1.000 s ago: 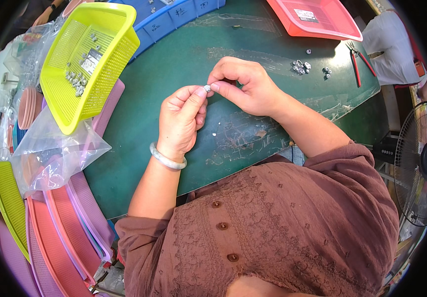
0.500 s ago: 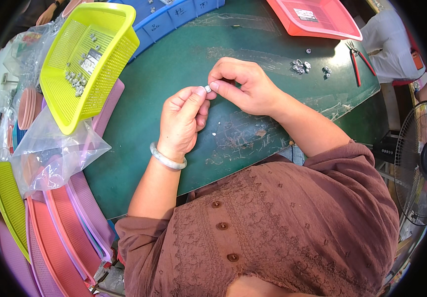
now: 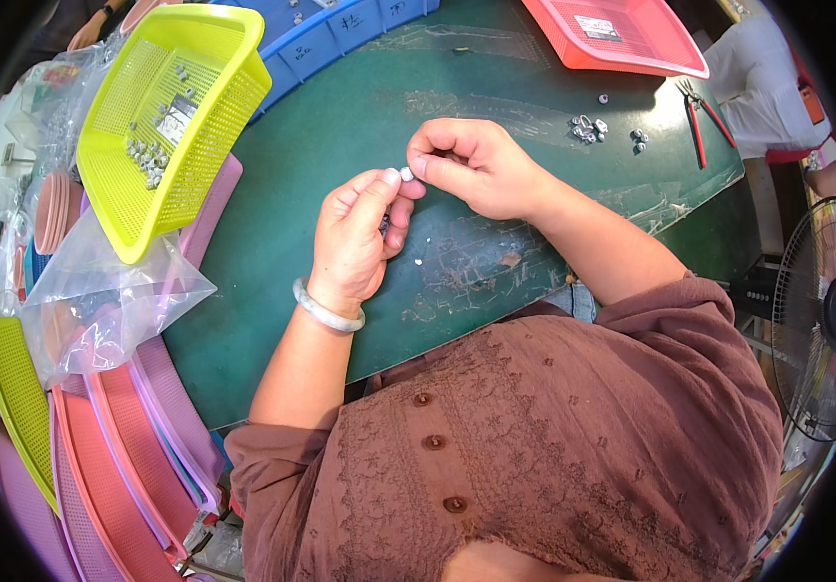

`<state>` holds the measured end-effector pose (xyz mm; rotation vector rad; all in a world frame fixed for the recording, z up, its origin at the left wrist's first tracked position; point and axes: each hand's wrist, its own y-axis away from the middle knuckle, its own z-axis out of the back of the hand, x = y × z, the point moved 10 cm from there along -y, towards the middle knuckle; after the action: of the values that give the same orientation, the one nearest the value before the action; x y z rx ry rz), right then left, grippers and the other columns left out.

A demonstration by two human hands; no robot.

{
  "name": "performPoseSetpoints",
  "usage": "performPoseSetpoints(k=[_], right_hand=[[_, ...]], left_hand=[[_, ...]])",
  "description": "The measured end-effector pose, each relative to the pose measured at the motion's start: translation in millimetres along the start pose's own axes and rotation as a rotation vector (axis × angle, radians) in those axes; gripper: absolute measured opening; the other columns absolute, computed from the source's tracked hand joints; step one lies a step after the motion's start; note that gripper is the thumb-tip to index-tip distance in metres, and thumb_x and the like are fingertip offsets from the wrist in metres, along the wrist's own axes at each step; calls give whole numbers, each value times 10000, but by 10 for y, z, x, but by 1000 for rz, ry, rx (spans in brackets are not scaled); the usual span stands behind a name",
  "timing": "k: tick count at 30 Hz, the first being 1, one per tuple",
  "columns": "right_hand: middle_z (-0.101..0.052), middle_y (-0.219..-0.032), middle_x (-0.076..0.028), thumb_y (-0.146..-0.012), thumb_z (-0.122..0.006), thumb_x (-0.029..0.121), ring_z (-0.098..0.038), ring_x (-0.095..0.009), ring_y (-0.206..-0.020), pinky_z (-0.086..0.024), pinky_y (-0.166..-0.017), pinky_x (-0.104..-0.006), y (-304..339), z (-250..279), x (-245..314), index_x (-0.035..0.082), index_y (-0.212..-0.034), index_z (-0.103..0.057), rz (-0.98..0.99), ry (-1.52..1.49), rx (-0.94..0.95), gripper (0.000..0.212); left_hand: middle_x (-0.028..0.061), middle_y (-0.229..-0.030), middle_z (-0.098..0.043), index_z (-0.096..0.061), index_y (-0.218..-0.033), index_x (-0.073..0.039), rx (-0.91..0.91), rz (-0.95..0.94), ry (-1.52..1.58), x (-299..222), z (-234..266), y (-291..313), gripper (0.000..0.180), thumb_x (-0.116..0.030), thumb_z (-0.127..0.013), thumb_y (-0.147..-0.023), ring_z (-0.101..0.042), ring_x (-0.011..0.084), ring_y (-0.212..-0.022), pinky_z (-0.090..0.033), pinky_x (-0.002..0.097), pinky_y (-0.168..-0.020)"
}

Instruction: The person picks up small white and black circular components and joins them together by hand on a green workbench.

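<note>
Over the middle of the green table, a small silvery metal piece (image 3: 406, 175) is pinched between the fingertips of both hands. My left hand (image 3: 358, 228), with a pale bangle on its wrist, grips it by thumb and forefinger; something small and dark shows among its curled fingers. From the other side, the thumb and forefinger of my right hand (image 3: 471, 167) close on the same piece. Its exact kind is too small to make out. Several similar metal pieces (image 3: 588, 129) lie on the table to the right.
A yellow-green basket (image 3: 253, 87) with metal pieces stands at left, beside a clear plastic bag (image 3: 98, 301). A blue bin (image 3: 311, 56) and a pink basket (image 3: 622, 58) are at the back. Red-handled pliers (image 3: 697, 136) lie at right, near a fan (image 3: 811, 320). Another person sits beyond.
My right hand's fingers have shifted slightly and the metal piece has turned a little. A dark bit now shows among my left fingers.
</note>
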<state>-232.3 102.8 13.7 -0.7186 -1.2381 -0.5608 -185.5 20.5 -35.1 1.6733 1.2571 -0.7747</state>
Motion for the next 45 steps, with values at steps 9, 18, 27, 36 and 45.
performPoseSetpoints(k=[9,18,27,36,45], right_hand=[[-569,-743,9,-852,-498,115,-468,-45,-672,-387,-603,-195,-2,-42,-113,30,-800,-544,-161,-103,52,110],[-559,-723,15,-849,-503,142,-462,-43,-652,-375,-580,-186,7,-44,-181,46,-801,-554,-232,-150,44,119],[-530,-665,23,-828,-546,175,-466,-53,-585,-371,-523,-182,59,-59,-395,57,-809,-580,-422,-358,13,124],[-540,-674,16,-830,-548,155,-479,-53,-580,-374,-512,-179,74,-97,-439,50,-813,-579,-448,-432,42,111],[-551,-736,10,-825,-561,105,-485,-49,-655,-401,-586,-188,30,-25,-235,16,-852,-569,-277,-217,12,93]], left_hand=[[-9,-591,-471,-595,-837,-10,-10,-14,-27,-17,-6,-1,194,-168,-487,-870,-355,43,-451,-252,162,-385],[-22,-607,-483,-597,-849,-21,-41,-40,-71,-37,23,2,140,-133,-514,-856,-367,29,-464,-262,156,-395],[-50,-703,-542,-600,-897,-22,-170,-327,-303,-270,63,50,110,-22,-613,-788,-397,-11,-541,-302,135,-466],[-39,-728,-558,-609,-903,-11,-170,-365,-330,-303,49,61,110,-19,-609,-794,-436,0,-597,-350,140,-532],[-48,-678,-539,-605,-894,-29,-197,-321,-291,-272,91,44,101,-91,-609,-814,-391,-3,-481,-283,135,-410]])
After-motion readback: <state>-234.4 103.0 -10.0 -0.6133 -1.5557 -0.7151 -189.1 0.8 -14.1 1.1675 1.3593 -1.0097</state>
